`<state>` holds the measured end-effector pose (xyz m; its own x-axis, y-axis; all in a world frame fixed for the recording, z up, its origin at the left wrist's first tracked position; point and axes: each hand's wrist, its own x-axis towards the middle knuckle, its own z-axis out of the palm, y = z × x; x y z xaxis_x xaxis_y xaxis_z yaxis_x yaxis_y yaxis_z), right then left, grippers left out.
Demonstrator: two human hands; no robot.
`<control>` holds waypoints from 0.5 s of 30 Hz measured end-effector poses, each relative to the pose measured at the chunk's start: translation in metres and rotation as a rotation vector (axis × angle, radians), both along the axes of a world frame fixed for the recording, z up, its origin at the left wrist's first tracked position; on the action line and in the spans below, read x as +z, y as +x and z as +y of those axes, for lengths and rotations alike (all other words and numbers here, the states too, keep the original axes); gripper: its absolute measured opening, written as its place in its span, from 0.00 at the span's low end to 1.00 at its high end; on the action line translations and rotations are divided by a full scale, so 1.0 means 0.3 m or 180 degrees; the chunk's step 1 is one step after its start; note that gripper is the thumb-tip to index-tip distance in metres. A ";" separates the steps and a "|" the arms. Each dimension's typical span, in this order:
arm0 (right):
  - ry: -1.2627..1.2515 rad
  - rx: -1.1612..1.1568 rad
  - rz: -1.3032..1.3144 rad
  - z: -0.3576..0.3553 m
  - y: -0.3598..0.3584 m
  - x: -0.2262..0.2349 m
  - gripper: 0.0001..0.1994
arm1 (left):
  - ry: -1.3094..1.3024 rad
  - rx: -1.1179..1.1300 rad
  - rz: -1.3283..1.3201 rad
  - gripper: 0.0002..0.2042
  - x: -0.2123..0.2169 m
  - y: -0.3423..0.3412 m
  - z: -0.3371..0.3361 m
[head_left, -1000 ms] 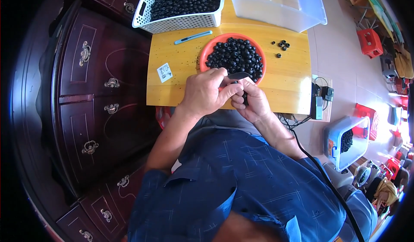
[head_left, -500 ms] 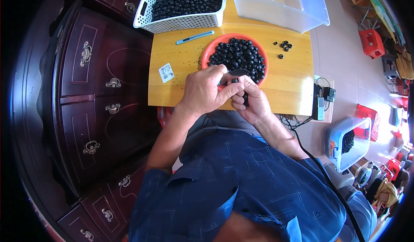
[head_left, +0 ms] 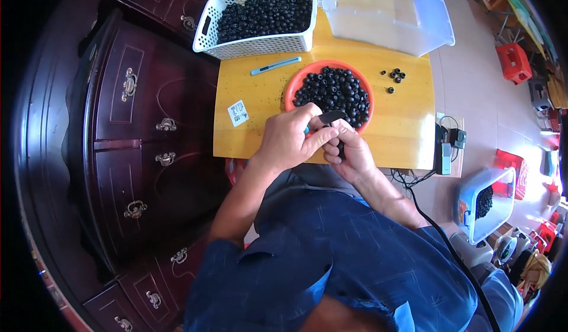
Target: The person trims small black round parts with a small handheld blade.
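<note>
My left hand point(head_left: 289, 137) is closed around a small knife. Its dark curved blade point(head_left: 332, 116) juts out past the fingers toward my right hand, and a bit of teal shows in the grip. Fingers curled, my right hand point(head_left: 354, 154) meets the left thumb and holds small black round parts point(head_left: 341, 150), mostly hidden by the fingers. Just beyond both hands stands an orange-red bowl point(head_left: 289, 93) full of similar black hollow parts point(head_left: 331, 92); the hands overlap its near rim.
On the yellow table point(head_left: 248, 142) are a white perforated basket point(head_left: 260, 47) of black parts, a clear plastic bin point(head_left: 384, 36), a light-blue utility knife point(head_left: 276, 65), a printed card point(head_left: 238, 113) and several loose parts point(head_left: 397, 76). Dark cabinets point(head_left: 136, 119) stand left. Cables point(head_left: 408, 181) hang right.
The whole view has shifted, so the table and its things appear slightly lower and to the right. Both hands keep nearly the same hold over the bowl's near rim.
</note>
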<state>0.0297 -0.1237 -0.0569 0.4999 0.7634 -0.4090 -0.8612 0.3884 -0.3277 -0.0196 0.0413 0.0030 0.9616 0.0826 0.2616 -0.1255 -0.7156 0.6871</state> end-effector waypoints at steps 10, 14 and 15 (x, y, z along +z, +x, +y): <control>-0.0091 0.0793 -0.0082 0.012 -0.010 0.013 0.14 | -0.0108 -0.0435 0.1205 0.14 0.105 0.031 0.198; 0.0410 0.0657 0.0453 0.013 0.008 -0.024 0.17 | -0.0360 0.0692 -0.0192 0.14 0.196 0.140 0.287; 0.0410 0.0642 0.0439 0.009 0.016 -0.036 0.17 | -0.0179 0.0962 -0.0438 0.19 0.212 0.161 0.297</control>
